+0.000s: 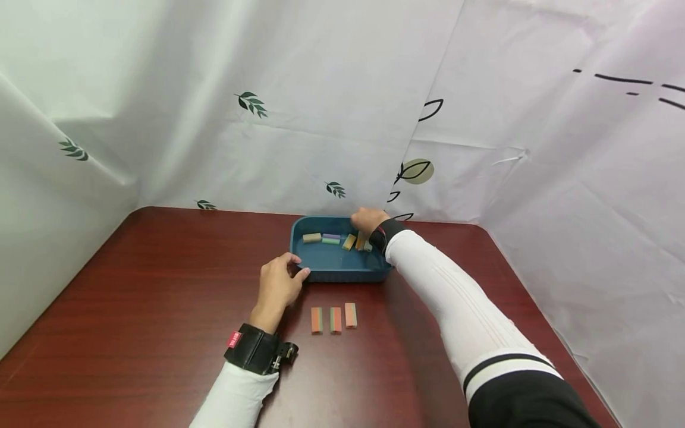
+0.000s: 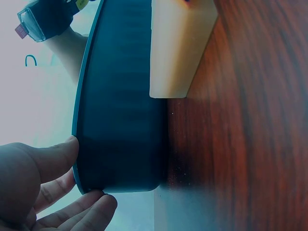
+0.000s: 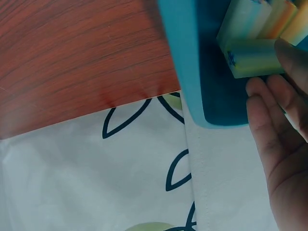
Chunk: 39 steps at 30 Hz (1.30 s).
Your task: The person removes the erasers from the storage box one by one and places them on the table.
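A dark blue plastic tray point(image 1: 342, 276) stands near the far edge of the table, with several small two-tone blocks in it, among them a purple-and-green block point(image 1: 331, 239). My left hand point(image 1: 279, 285) grips its near left corner; in the left wrist view the thumb point(image 2: 62, 156) lies against the rim and the other fingers bend round the corner. Over the far right corner, my right hand point(image 1: 369, 220) reaches inside. The right wrist view has its thumb and fingers pinching a yellow-green block point(image 3: 255, 57) beside other blocks.
Three orange-and-green blocks point(image 1: 335, 320) lie in a row on the dark red wooden table point(image 1: 160, 297), in front of the tray. White curtains point(image 1: 299, 119) with leaf prints hang behind the table and along its sides.
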Tool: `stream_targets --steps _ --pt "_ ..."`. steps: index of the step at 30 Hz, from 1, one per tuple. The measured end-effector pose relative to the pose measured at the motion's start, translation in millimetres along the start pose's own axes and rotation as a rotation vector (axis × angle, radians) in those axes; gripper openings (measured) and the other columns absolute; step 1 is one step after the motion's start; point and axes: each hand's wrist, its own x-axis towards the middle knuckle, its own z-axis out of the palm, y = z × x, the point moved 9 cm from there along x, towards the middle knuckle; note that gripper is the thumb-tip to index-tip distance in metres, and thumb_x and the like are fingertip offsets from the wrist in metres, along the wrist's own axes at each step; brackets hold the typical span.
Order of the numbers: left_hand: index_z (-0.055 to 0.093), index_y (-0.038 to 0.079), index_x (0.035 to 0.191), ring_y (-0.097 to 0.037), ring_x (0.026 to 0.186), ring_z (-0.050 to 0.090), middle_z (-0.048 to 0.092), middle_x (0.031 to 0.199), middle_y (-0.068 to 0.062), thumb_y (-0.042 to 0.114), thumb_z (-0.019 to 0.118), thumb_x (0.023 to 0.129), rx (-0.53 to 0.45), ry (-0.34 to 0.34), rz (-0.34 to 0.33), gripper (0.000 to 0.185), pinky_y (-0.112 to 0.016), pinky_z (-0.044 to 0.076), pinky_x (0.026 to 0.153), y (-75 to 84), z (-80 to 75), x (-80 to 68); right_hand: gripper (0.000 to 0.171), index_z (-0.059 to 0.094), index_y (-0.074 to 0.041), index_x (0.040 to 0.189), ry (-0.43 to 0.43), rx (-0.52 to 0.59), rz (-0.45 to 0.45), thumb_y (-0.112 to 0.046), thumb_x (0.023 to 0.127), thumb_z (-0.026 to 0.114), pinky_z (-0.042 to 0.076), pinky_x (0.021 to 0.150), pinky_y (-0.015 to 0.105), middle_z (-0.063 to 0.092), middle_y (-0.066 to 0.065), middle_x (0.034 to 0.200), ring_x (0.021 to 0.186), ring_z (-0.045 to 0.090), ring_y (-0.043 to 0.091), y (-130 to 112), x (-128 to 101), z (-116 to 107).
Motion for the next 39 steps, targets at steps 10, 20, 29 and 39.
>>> stream_targets --steps 10,20,29,39 --pt "0.066 0.004 0.109 -0.03 0.086 0.055 0.062 0.09 -0.013 0.021 0.073 0.089 0.008 0.001 0.002 0.027 -0.045 0.047 0.079 0.3 -1.4 1.6 0.016 0.071 -0.005 0.103 0.015 0.0 -0.042 0.0 0.087 0.07 0.056 0.071 0.033 0.07 0.009 0.093 0.086 0.068 0.021 -5 6 4" --pt "0.067 0.004 0.11 -0.03 0.089 0.057 0.064 0.096 -0.015 0.021 0.073 0.089 0.007 0.002 -0.004 0.028 -0.044 0.049 0.078 0.9 -2.2 -1.1 0.011 0.073 -0.004 0.096 0.1 0.023 -0.113 0.001 0.086 0.072 0.056 0.067 0.03 0.07 0.008 0.084 0.078 0.068 0.02 -5 3 -1" --pt "0.066 0.004 0.108 -0.028 0.084 0.055 0.062 0.091 -0.013 0.021 0.073 0.089 0.008 -0.005 -0.001 0.026 -0.044 0.048 0.077 1.3 3.1 -4.9 0.013 0.072 -0.001 0.095 0.119 0.133 -0.109 0.006 0.084 0.07 0.055 0.066 0.03 0.069 0.008 0.083 0.076 0.066 0.02 -4 -8 -6" --pt "0.066 0.004 0.109 -0.03 0.086 0.056 0.062 0.093 -0.012 0.021 0.073 0.089 0.012 0.003 0.01 0.027 -0.045 0.048 0.077 2.0 -0.9 -4.7 0.009 0.063 -0.006 0.09 0.177 0.349 -0.097 0.002 0.088 0.06 0.047 0.063 0.03 0.06 0.005 0.082 0.07 0.056 0.016 -3 -32 -36"
